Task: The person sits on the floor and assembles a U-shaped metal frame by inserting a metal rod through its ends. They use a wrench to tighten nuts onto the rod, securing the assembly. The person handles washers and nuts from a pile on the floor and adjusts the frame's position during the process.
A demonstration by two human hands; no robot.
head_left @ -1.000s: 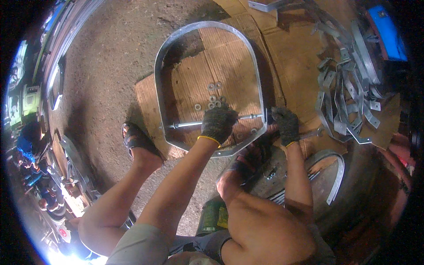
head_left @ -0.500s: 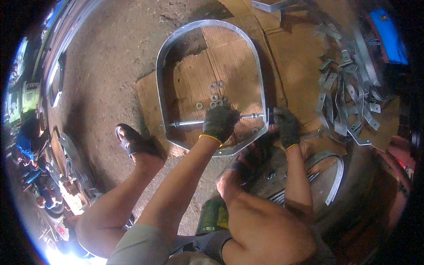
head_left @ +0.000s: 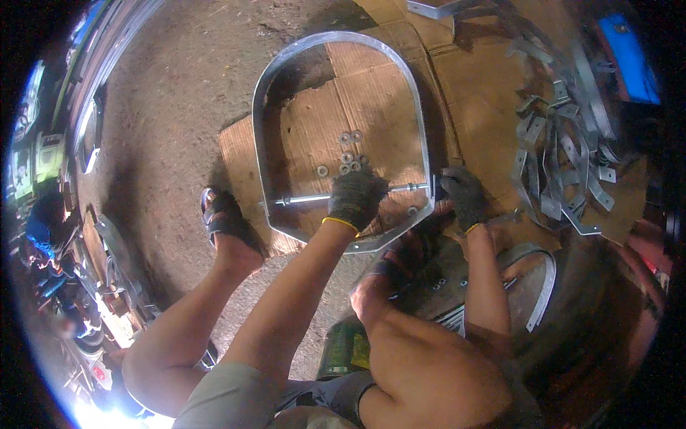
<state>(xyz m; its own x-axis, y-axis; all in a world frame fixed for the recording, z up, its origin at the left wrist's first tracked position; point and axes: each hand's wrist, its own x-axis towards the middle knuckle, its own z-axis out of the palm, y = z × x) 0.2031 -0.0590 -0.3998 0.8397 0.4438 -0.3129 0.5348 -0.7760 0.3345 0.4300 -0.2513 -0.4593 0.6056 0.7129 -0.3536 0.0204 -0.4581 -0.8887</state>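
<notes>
Standing nearest, a green can [head_left: 341, 350] is seen between the bare legs [head_left: 429, 350] of the person. To the right, a curved metal strip [head_left: 549, 286] is laid on the ground. Farther out, the gloved left hand [head_left: 356, 201] is shown with its fingers clenched around a threaded rod [head_left: 311, 199]. The rod is set crosswise inside an arched metal frame [head_left: 423, 129], toward its near end, and a nut [head_left: 412, 187] is carried on it near the right wall. The gloved right hand [head_left: 464, 199] is held just outside that wall, near the rod's end; its fingers are bent, but whether anything is grasped by them cannot be told. Small metal rings [head_left: 345, 169] are scattered within the arch, mostly just beyond the left hand, on cardboard [head_left: 300, 129] by which much of the frame is underlain. Well to the right, bent metal strips [head_left: 552, 205] are heaped in a tangle. At the far left, a co-worker in blue [head_left: 44, 232] is shown small.
</notes>
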